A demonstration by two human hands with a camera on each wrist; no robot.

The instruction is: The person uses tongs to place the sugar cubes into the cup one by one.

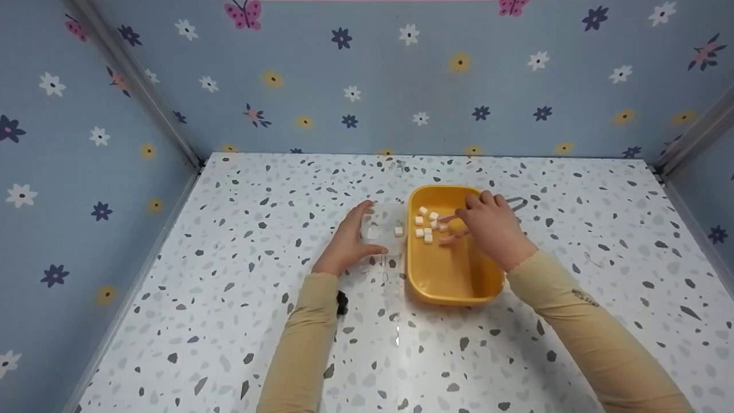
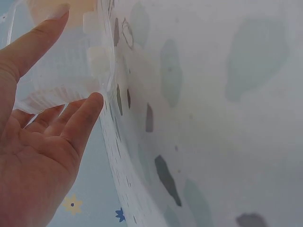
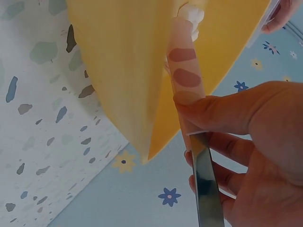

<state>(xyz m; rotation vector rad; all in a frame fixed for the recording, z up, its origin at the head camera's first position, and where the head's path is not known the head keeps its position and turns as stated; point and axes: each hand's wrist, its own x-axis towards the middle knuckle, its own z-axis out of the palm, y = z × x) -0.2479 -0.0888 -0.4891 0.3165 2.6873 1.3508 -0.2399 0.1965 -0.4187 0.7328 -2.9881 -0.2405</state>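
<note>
My left hand (image 1: pixel 344 241) holds a clear plastic box (image 1: pixel 385 213) by its left side, thumb near and fingers far. A white cube (image 1: pixel 398 231) shows inside it in the head view; the left wrist view shows two pale blocks (image 2: pixel 99 61) through its wall. Over the right side of a yellow tub (image 1: pixel 453 281), my right hand (image 1: pixel 496 232) grips metal tongs (image 3: pixel 208 189) with pink tips. The tips stand apart inside the tub, with a cube (image 1: pixel 442 228) between them. Several more white cubes (image 1: pixel 419 221) lie on the tub's left floor.
The box stands close against the tub's left wall on a speckled white table (image 1: pixel 229 321). A patterned blue wall (image 1: pixel 378 69) closes off the back, and panels rise at both sides. A small black object (image 1: pixel 342 303) shows beside my left sleeve.
</note>
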